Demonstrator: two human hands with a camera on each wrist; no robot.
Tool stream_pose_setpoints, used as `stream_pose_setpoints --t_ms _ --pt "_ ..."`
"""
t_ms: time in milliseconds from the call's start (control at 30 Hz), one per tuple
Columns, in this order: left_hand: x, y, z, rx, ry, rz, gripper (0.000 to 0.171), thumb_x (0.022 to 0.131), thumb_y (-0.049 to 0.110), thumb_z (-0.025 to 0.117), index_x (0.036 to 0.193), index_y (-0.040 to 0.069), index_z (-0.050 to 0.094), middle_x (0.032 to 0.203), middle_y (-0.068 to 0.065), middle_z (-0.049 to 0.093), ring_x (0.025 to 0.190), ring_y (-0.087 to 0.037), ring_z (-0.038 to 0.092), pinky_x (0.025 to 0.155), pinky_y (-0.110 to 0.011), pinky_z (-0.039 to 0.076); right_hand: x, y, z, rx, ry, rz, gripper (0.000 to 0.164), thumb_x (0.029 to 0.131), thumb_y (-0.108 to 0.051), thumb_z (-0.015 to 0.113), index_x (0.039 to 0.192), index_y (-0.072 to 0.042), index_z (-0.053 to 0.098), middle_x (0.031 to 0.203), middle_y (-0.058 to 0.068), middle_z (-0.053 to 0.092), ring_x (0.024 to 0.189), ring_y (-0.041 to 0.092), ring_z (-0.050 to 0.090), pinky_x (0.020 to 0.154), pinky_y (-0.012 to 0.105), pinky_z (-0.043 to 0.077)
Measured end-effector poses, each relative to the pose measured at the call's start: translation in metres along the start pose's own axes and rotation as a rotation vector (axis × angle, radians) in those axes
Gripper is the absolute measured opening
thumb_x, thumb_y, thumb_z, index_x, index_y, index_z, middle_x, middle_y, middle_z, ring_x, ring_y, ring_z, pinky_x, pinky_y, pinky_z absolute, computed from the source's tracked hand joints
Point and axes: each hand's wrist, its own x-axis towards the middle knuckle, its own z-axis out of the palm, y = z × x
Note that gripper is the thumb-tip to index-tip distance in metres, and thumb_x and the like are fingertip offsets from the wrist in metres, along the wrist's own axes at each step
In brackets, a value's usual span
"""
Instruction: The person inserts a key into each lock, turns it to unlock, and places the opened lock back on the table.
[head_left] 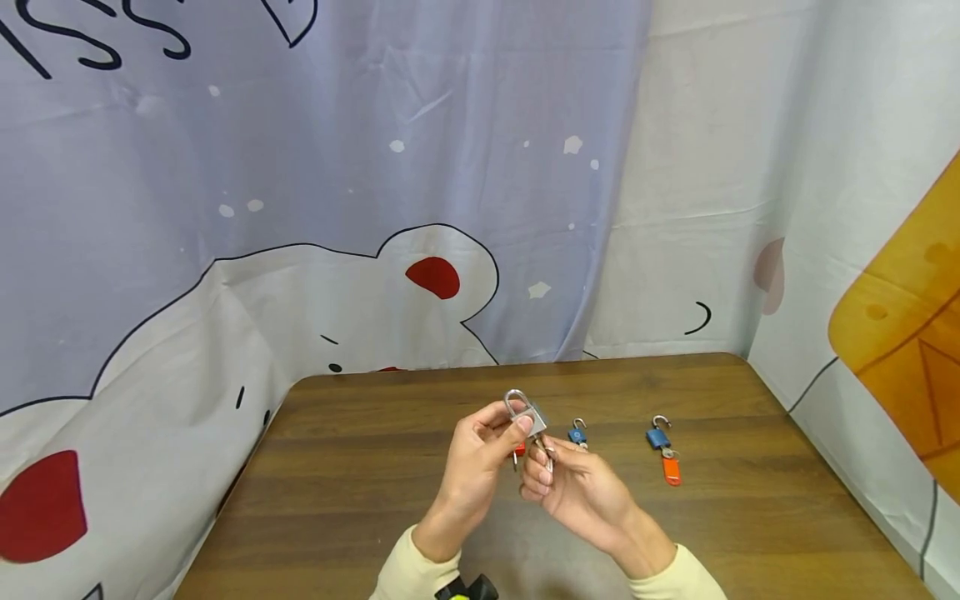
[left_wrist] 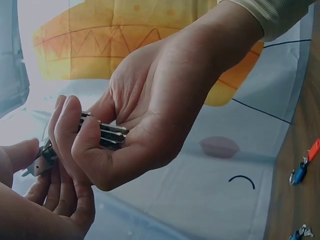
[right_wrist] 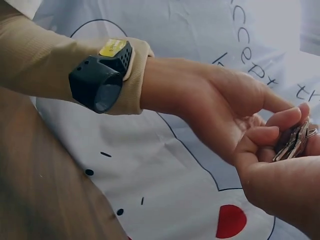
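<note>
My left hand [head_left: 474, 462] pinches a silver padlock [head_left: 536, 422] by its body, thumb in front, with the curved shackle pointing up. Just below it, my right hand [head_left: 581, 496] grips a bunch of metal keys [head_left: 549, 460]. One key meets the padlock's lower end; how deep it sits I cannot tell. In the left wrist view, several key blades [left_wrist: 112, 135] lie within the curled fingers of the right hand. A small red piece [head_left: 519, 450] shows between the hands; whether it hangs or lies on the table is unclear.
On the brown wooden table [head_left: 360, 483] lie a blue padlock [head_left: 577, 436], partly behind the right hand, and another blue padlock [head_left: 657, 439] with its shackle raised, a key ring and an orange tag [head_left: 671, 472]. A printed curtain [head_left: 337, 167] hangs behind the table.
</note>
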Motion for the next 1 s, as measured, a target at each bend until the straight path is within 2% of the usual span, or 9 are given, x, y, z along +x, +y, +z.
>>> stream_pose_setpoints --t_ms 167,267,333,433,600,700,833,933,1000 --pt "0.0 -0.001 0.002 0.072 -0.002 0.038 0.03 0.089 0.008 0.069 0.113 -0.009 0.063 0.096 0.006 0.07 0.085 -0.007 0.066 0.08 -0.021 0.053 -0.001 0.004 -0.003 0.035 -0.004 0.034 0.045 0.108 -0.021 0.01 0.098 -0.013 0.052 0.084 -0.006 0.054 0.079 0.008 0.05 0.077 0.022 0.038" --pt "0.0 0.0 0.002 0.103 -0.001 0.049 0.03 0.089 0.008 0.07 0.113 -0.009 0.064 0.095 0.006 0.071 0.085 -0.007 0.066 0.079 -0.021 0.053 -0.002 0.007 -0.005 0.026 0.021 0.059 0.046 0.109 -0.027 0.01 0.098 -0.014 0.053 0.085 -0.006 0.057 0.08 0.008 0.053 0.078 0.023 0.04" --pt "-0.001 0.001 0.003 0.113 0.001 0.05 0.03 0.089 0.009 0.07 0.113 -0.008 0.064 0.095 0.005 0.071 0.086 -0.007 0.067 0.08 -0.021 0.053 -0.003 0.009 -0.008 -0.021 0.05 0.073 0.047 0.109 -0.029 0.012 0.101 -0.014 0.056 0.087 -0.006 0.06 0.081 0.007 0.056 0.08 0.023 0.043" --pt "-0.002 0.004 0.003 0.127 -0.005 0.055 0.029 0.089 0.01 0.07 0.113 -0.006 0.065 0.097 0.004 0.071 0.089 -0.008 0.067 0.081 -0.021 0.054 -0.006 0.011 -0.012 -0.205 0.145 0.091 0.045 0.109 -0.031 0.019 0.104 -0.012 0.059 0.094 -0.003 0.065 0.087 0.009 0.06 0.083 0.025 0.048" --pt "-0.004 0.007 0.002 0.151 0.006 0.089 0.027 0.088 0.011 0.071 0.11 -0.005 0.066 0.096 0.002 0.071 0.086 -0.008 0.067 0.073 -0.019 0.054 -0.006 0.007 -0.016 -0.723 0.469 0.108 0.04 0.107 -0.03 0.036 0.109 0.001 0.062 0.1 0.001 0.068 0.092 0.013 0.064 0.084 0.028 0.053" --pt "-0.002 0.005 0.002 0.172 0.015 0.107 0.026 0.087 0.01 0.073 0.109 -0.004 0.068 0.093 0.002 0.071 0.082 -0.007 0.067 0.066 -0.018 0.053 -0.003 -0.004 -0.016 -0.946 0.638 0.052 0.035 0.105 -0.024 0.043 0.108 0.005 0.062 0.097 0.006 0.067 0.088 0.014 0.064 0.08 0.028 0.052" --pt "0.0 0.0 0.001 0.214 0.015 0.119 0.025 0.085 0.009 0.074 0.107 -0.001 0.069 0.095 -0.005 0.072 0.08 -0.006 0.067 0.063 -0.019 0.053 -0.002 -0.026 -0.012 -1.106 0.697 -0.091 0.027 0.104 -0.018 0.048 0.105 0.004 0.064 0.095 0.012 0.067 0.086 0.014 0.066 0.078 0.025 0.052" --pt "0.002 -0.005 -0.001 0.242 0.016 0.129 0.024 0.084 0.009 0.075 0.105 -0.001 0.07 0.097 -0.014 0.072 0.081 -0.007 0.068 0.066 -0.02 0.055 -0.001 -0.041 -0.004 -1.201 0.652 -0.176 0.021 0.102 -0.015 0.051 0.106 0.0 0.065 0.099 0.012 0.068 0.089 0.012 0.068 0.082 0.023 0.054" --pt "0.002 -0.008 -0.003 0.256 0.014 0.13 0.024 0.084 0.009 0.076 0.104 -0.001 0.07 0.098 -0.018 0.071 0.083 -0.008 0.069 0.07 -0.02 0.056 0.0 -0.049 0.002 -1.288 0.623 -0.212 0.015 0.1 -0.013 0.055 0.107 -0.006 0.066 0.102 0.009 0.069 0.091 0.011 0.068 0.083 0.024 0.055"
